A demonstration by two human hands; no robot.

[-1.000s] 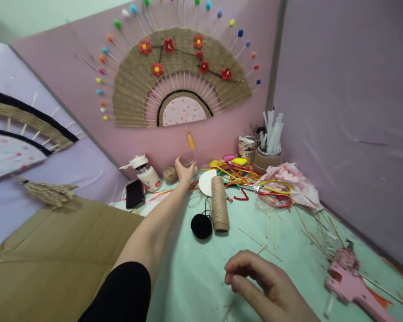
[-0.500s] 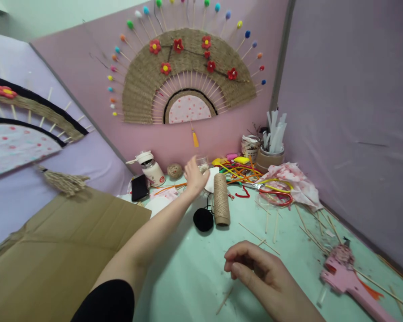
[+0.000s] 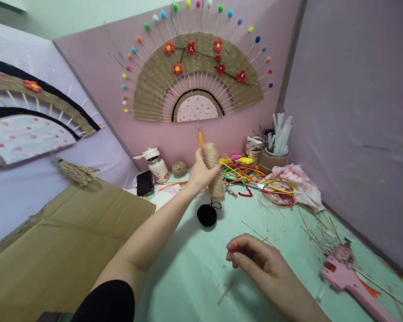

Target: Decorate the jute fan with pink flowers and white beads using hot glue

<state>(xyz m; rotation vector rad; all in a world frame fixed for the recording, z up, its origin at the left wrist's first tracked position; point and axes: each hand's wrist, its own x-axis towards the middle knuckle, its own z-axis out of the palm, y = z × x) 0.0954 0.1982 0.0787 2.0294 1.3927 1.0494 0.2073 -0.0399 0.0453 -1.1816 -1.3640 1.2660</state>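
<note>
My left hand (image 3: 201,172) is stretched forward with its fingers and thumb wrapped round a tall spool of tan twine (image 3: 215,174), which tilts a little. Just below the spool, a ball of black yarn (image 3: 207,215) lies on the green table (image 3: 181,268), a loose strand at its top. My right hand (image 3: 251,261) hovers over the near part of the table, palm turned inward. Its fingers are curled with a gap inside them, and the thumb is near the fingertips; whether something small is pinched there is too small to tell.
Cardboard (image 3: 80,241) covers the left side. Behind stand a white bottle (image 3: 158,167), a phone (image 3: 145,183) and a twine ball (image 3: 179,168). Right are scissors (image 3: 275,194), pipe cleaners (image 3: 242,172), a jar (image 3: 273,160), thin sticks and a pink glue gun (image 3: 347,277). A woven fan (image 3: 198,58) hangs behind.
My left hand, open behind the spool before, has closed round it; the spool appears raised and tilted. My right hand has hardly moved. The view has shifted slightly left.
</note>
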